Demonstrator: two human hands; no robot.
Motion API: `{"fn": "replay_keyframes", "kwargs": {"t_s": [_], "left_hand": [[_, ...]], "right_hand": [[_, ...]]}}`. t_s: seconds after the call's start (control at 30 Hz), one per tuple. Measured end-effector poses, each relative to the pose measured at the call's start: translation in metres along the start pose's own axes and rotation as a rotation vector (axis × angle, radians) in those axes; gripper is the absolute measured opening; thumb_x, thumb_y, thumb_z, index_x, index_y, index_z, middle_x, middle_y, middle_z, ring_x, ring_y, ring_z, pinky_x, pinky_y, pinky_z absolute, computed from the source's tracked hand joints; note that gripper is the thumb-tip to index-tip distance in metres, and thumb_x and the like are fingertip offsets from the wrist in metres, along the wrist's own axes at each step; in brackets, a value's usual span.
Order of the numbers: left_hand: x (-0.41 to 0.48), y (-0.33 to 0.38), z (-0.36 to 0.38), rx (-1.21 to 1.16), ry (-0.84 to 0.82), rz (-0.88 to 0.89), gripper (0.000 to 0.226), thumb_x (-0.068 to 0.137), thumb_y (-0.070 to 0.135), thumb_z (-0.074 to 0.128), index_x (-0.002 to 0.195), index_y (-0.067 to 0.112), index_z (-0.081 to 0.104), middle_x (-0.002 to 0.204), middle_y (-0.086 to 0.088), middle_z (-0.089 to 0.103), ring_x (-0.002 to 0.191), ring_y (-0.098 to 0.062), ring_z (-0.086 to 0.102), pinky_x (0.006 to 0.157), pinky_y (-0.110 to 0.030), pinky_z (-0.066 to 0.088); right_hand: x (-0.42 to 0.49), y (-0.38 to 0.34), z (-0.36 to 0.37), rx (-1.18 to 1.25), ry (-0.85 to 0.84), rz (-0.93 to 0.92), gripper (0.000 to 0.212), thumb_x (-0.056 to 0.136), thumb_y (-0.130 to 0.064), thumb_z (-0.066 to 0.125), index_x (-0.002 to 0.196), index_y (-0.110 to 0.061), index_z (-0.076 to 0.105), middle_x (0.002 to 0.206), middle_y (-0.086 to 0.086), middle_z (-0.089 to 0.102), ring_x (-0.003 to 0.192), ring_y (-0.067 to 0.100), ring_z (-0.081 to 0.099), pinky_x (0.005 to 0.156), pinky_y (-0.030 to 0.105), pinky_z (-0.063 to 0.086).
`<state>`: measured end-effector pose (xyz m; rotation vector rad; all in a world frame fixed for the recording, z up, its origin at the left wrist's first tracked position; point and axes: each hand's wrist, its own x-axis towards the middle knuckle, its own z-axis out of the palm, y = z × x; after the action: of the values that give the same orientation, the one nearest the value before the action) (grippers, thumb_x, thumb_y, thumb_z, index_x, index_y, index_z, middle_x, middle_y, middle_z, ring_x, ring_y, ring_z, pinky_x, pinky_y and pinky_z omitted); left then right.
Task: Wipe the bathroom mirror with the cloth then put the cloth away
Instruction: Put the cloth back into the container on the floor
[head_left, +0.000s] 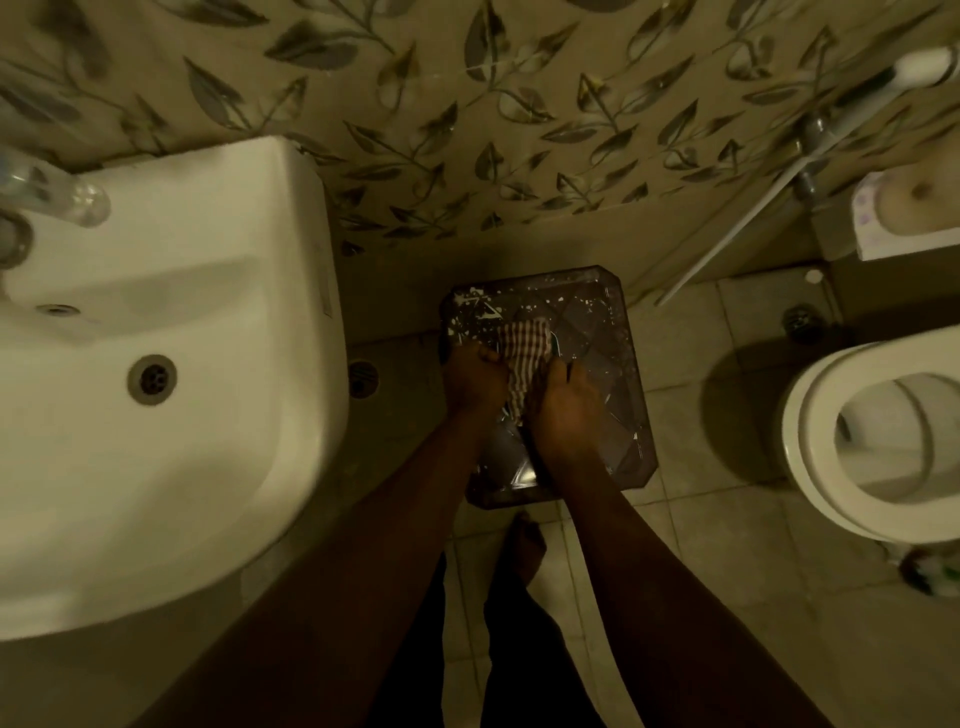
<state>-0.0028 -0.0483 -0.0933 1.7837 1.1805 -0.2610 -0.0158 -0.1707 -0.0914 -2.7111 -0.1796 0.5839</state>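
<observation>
A striped red-and-white cloth (522, 358) is bunched between both my hands, low over a dark square stool (613, 332) speckled with white paint on the floor. My left hand (475, 384) grips the cloth's left side. On its right side my right hand (563, 410) is closed too. The cloth's lower part is hidden between my hands. No mirror is in view.
A white washbasin (171, 364) with a tap (10, 234) fills the left. On the right stands a toilet (862, 441) with its seat down. A leaf-patterned tiled wall (467, 130) lies ahead, with a spray hose (779, 192) at upper right. My bare foot (527, 545) rests on the tiled floor.
</observation>
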Motion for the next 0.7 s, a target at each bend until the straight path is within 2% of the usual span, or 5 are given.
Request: {"fn": "replay_keyframes", "kwargs": {"t_s": [0.1, 0.17, 0.33, 0.47, 0.7], "left_hand": [[-0.019, 0.008, -0.003, -0.062, -0.068, -0.009, 0.012, 0.094, 0.007, 0.071, 0.105, 0.008, 0.076, 0.116, -0.012, 0.075, 0.105, -0.028, 0.069, 0.086, -0.035, 0.059], [-0.038, 0.018, -0.015, -0.104, -0.115, 0.026, 0.013, 0.095, 0.010, 0.069, 0.106, 0.012, 0.077, 0.107, -0.006, 0.074, 0.098, -0.023, 0.067, 0.075, -0.027, 0.054], [-0.080, 0.049, -0.053, -0.193, -0.206, 0.093, 0.015, 0.097, 0.020, 0.067, 0.086, 0.030, 0.072, 0.082, 0.012, 0.071, 0.084, -0.017, 0.070, 0.073, -0.026, 0.055], [-0.108, 0.079, -0.106, -0.336, -0.217, 0.165, 0.011, 0.098, 0.021, 0.067, 0.098, 0.024, 0.078, 0.091, 0.005, 0.077, 0.085, -0.013, 0.072, 0.075, -0.024, 0.057], [-0.135, 0.129, -0.244, -0.561, -0.087, 0.312, 0.019, 0.103, 0.018, 0.064, 0.087, 0.026, 0.071, 0.086, -0.003, 0.073, 0.081, -0.018, 0.068, 0.079, -0.035, 0.057]], "right_hand": [[-0.007, -0.002, -0.014, -0.020, -0.040, -0.001, 0.050, 0.101, -0.021, 0.066, 0.147, -0.007, 0.052, 0.144, 0.018, 0.056, 0.126, 0.034, 0.059, 0.105, 0.043, 0.052], [-0.013, -0.012, -0.030, -0.022, -0.033, -0.011, 0.044, 0.103, -0.023, 0.062, 0.144, -0.007, 0.055, 0.142, 0.017, 0.058, 0.124, 0.033, 0.060, 0.104, 0.042, 0.052], [-0.030, -0.050, -0.076, 0.001, 0.045, -0.036, 0.048, 0.104, -0.024, 0.063, 0.148, -0.009, 0.051, 0.141, 0.013, 0.059, 0.128, 0.029, 0.058, 0.107, 0.038, 0.048], [-0.036, -0.096, -0.120, -0.042, 0.128, -0.081, 0.056, 0.104, -0.029, 0.061, 0.154, -0.013, 0.043, 0.153, 0.012, 0.050, 0.145, 0.029, 0.045, 0.122, 0.037, 0.030], [-0.044, -0.213, -0.179, 0.326, 0.443, -0.310, 0.033, 0.098, -0.001, 0.061, 0.130, 0.006, 0.065, 0.117, 0.028, 0.066, 0.109, 0.044, 0.063, 0.093, 0.049, 0.050]]}}
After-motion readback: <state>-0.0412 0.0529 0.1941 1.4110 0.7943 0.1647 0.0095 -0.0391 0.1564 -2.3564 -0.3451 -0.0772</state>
